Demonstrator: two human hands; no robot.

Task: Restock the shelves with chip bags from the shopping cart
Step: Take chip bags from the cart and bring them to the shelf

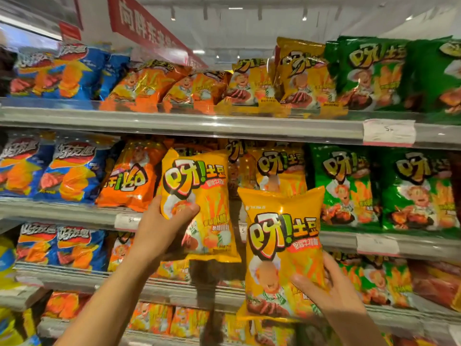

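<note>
From the head view, the left hand [163, 229] is gripping 1 yellow chip bag [199, 196] upright, thumb across its front, raising it before the middle shelf [249, 132]. The right hand [331, 293] is clutching a second yellow bag [283, 248] lower and nearer, just right of the first. Green bags [381, 186] are filling the shelf's right side, blue bags [50, 168] its left.
</note>
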